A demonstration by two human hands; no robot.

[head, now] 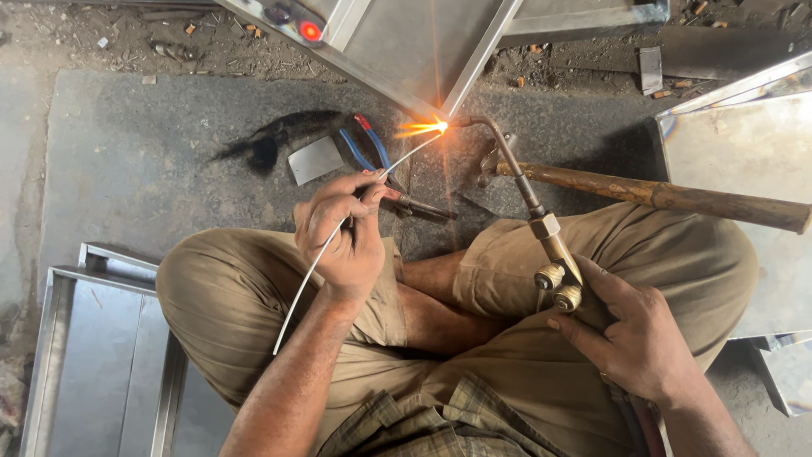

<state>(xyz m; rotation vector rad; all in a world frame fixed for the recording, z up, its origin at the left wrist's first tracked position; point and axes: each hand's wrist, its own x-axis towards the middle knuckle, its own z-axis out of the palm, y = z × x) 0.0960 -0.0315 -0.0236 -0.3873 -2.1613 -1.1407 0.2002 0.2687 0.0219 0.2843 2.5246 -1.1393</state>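
My left hand (pixel 345 230) pinches a thin pale filler rod (pixel 311 271) whose far tip reaches the bright orange flame (pixel 427 128). My right hand (pixel 630 338) grips the brass torch (pixel 550 245) by its valve body; its curved nozzle points at the flame. The flame burns at a corner seam of a sheet-metal frame (pixel 406 51) standing on the floor in front of me. I sit cross-legged in khaki trousers.
Blue-and-red handled pliers (pixel 368 145) and a small metal plate (pixel 315 159) lie on the dark floor slab. A rusty-handled hammer (pixel 660 196) rests over my right knee. Sheet-metal trays sit at lower left (pixel 93 355) and right (pixel 744 152). A red lamp (pixel 310 31) glows on the frame.
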